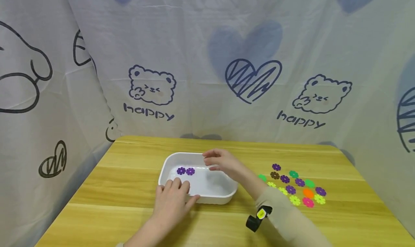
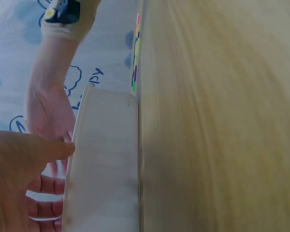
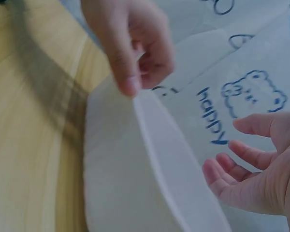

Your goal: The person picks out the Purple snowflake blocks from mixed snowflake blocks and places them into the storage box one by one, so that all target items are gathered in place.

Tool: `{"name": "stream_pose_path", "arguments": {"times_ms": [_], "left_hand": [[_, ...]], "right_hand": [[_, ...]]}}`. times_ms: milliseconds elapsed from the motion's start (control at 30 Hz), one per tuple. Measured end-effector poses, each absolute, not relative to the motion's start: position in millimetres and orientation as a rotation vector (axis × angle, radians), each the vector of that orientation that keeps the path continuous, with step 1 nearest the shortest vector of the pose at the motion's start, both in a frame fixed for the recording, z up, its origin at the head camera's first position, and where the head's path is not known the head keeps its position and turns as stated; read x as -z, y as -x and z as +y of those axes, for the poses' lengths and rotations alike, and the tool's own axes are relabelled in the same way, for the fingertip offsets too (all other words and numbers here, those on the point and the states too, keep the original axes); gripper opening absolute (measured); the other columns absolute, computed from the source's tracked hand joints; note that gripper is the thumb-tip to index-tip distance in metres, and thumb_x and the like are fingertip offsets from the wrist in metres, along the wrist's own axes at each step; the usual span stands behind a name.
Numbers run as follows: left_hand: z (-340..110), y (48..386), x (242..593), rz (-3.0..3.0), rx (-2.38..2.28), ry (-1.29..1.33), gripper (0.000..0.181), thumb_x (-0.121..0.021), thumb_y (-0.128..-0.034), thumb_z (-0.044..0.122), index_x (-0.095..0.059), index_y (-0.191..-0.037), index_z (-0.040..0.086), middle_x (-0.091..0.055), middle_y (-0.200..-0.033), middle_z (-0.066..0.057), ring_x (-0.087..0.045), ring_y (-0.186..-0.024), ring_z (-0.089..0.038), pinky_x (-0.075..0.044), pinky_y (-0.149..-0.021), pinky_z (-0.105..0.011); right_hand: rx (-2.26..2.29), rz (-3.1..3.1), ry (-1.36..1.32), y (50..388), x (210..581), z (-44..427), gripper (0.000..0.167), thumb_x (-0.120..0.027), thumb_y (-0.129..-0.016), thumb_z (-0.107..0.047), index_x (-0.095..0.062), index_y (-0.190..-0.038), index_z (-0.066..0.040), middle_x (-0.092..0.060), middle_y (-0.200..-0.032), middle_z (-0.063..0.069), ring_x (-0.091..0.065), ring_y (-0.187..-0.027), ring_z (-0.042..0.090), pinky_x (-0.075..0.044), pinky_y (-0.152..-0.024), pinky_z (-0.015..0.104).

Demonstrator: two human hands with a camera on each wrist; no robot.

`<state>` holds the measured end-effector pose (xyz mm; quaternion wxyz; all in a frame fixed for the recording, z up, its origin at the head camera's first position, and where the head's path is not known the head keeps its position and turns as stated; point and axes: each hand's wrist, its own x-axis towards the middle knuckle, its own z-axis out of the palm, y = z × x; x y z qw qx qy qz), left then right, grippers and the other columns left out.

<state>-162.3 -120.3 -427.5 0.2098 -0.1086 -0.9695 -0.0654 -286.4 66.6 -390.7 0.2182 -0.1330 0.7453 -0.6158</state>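
Note:
A white plastic basin [image 1: 215,200] stands on the table with two purple flower-shaped discs [image 1: 190,171] lying inside, toward its back left. At its front left, my left hand [image 1: 172,201] grips the rim, thumb along the outer wall and fingers over the inside; the left wrist view shows that thumb against the basin's side [image 2: 106,159]. Over the basin's back right part hovers my right hand [image 1: 225,163], its fingers spread and gently bent. Nothing lies between those fingers in the right wrist view, where the right hand [image 3: 263,169] appears beside the rim.
Right of the basin, several flower-shaped discs lie scattered on the wooden table [image 1: 113,189], among them a pink disc [image 1: 308,202], an orange disc [image 1: 308,193] and a brown disc [image 1: 275,175]. A printed curtain [image 1: 194,77] hangs behind the table and along its sides.

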Motion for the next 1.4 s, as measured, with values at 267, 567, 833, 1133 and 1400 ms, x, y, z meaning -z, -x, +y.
{"name": "stream_pose_path", "arguments": {"times_ms": [267,567,833,1133,1400], "left_hand": [[-121,162,427,-2.677,0.183,0.301,0.042,-0.067,-0.0830,0.056,-0.051,-0.079,0.017,-0.046,-0.077,0.001,-0.044,-0.073,-0.017,-0.033,-0.071,-0.037],[-121,162,426,-2.696,0.182,0.301,0.041,-0.065,-0.0840,0.056,-0.050,-0.079,0.018,-0.046,-0.078,0.002,-0.043,-0.073,-0.015,-0.034,-0.072,-0.037],[-119,164,427,-2.701,0.201,0.311,0.041,-0.066,-0.0838,0.056,-0.051,-0.080,0.018,-0.046,-0.078,0.002,-0.044,-0.076,-0.017,-0.035,-0.073,-0.038],[-119,163,429,-2.705,0.196,0.301,0.042,-0.064,-0.0838,0.058,-0.052,-0.081,0.018,-0.047,-0.079,0.002,-0.044,-0.075,-0.016,-0.035,-0.074,-0.038],[-120,161,428,-2.697,0.190,0.299,0.041,-0.065,-0.0839,0.056,-0.051,-0.081,0.018,-0.046,-0.079,0.002,-0.043,-0.074,-0.015,-0.034,-0.073,-0.037]], "right_hand": [[1.685,2.192,0.405,269,365,109,0.040,-0.060,-0.096,-0.016,-0.051,-0.130,0.001,-0.051,-0.134,0.023,-0.056,-0.121,0.032,-0.050,-0.099,0.038],[1.610,2.371,0.425,250,365,159,0.044,-0.062,-0.095,-0.025,-0.052,-0.130,0.000,-0.055,-0.132,0.021,-0.057,-0.118,0.027,-0.049,-0.100,0.040],[1.612,2.440,0.386,224,386,213,0.048,-0.062,-0.095,-0.032,-0.051,-0.131,-0.003,-0.057,-0.130,0.017,-0.059,-0.113,0.018,-0.049,-0.099,0.037],[1.558,2.508,0.248,210,418,261,0.049,-0.061,-0.096,-0.029,-0.049,-0.132,0.003,-0.056,-0.130,0.022,-0.060,-0.102,0.004,-0.051,-0.089,0.025],[1.425,2.563,0.310,205,440,284,0.046,-0.063,-0.094,-0.022,-0.051,-0.129,0.006,-0.059,-0.124,0.022,-0.059,-0.103,0.008,-0.051,-0.084,0.022]]}}
